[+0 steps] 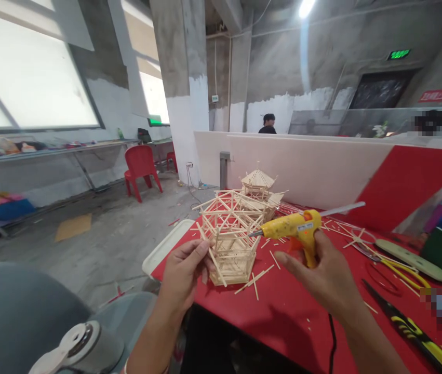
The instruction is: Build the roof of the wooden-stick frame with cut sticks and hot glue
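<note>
Between the thumb and fingers of my left hand (185,267) is a thin wooden stick (217,267), slanting across the left front of a pale stick-built model (240,267). Whether the stick touches the model I cannot tell. The model has a many-sided base and an open lattice on top. My right hand (324,267) grips the handle of a yellow glue gun (289,227), its metal nozzle pointing left at the model's right side. A translucent glue stick (345,208) juts from the gun's rear. Loose wooden sticks (255,283) lie on the red table in front of the model.
Behind the model stands another stick structure with a pointed roof (258,179). Yellow-handled scissors (403,271), black-and-yellow pliers (407,327) and scattered sticks lie on the right of the red table (275,322). A lidded container (96,345) stands low left. A white partition (302,166) rises behind.
</note>
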A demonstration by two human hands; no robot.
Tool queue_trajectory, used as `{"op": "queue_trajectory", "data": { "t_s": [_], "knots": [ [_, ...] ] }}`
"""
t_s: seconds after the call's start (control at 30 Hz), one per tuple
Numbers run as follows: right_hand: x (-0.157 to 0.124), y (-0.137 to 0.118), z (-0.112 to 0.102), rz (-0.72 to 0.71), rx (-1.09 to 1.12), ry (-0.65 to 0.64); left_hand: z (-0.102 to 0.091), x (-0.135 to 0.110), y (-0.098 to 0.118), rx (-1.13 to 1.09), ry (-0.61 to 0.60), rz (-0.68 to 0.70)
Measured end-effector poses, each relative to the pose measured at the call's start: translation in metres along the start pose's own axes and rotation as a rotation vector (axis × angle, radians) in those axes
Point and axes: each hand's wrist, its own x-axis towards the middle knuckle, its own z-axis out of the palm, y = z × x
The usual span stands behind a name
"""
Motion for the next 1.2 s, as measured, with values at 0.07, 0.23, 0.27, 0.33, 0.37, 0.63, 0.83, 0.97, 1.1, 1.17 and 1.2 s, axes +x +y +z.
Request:
{"op": "queue_trajectory", "data": {
  "t_s": [0.07,0.23,0.27,0.33,0.37,0.63,0.83,0.97,1.1,1.17,1.2],
  "knots": [
    [0.011,-0.014,0.005,-0.074,-0.096,0.1,-0.004,0.003,0.003,0.018,-0.016,0.008],
    [0.036,-0.04,0.01,-0.203,-0.298,0.247,-0.003,0.012,0.02,0.285,-0.127,0.05],
    [0.04,-0.043,0.011,-0.214,-0.321,0.265,-0.001,0.014,0.025,0.338,-0.155,0.05],
    [0.047,-0.048,0.011,-0.236,-0.361,0.294,0.003,0.018,0.035,0.405,-0.207,0.05],
    [0.05,-0.05,0.012,-0.247,-0.38,0.305,0.006,0.02,0.04,0.423,-0.227,0.054],
    [0.059,-0.054,0.019,-0.329,-0.485,0.316,0.007,0.034,0.048,0.447,-0.275,0.055],
    [0.054,-0.046,0.024,-0.382,-0.535,0.257,-0.007,0.046,0.048,0.34,-0.201,0.039],
    [0.049,-0.036,0.033,-0.379,-0.63,0.179,-0.011,0.053,0.048,0.335,-0.125,0.039],
    [0.05,-0.035,0.039,-0.366,-0.668,0.162,-0.009,0.058,0.048,0.36,-0.082,0.041],
    [0.052,-0.036,0.041,-0.37,-0.677,0.152,-0.006,0.06,0.049,0.388,-0.076,0.051],
    [0.052,-0.037,0.041,-0.37,-0.682,0.144,-0.005,0.061,0.05,0.408,-0.08,0.056]
  ]
}}
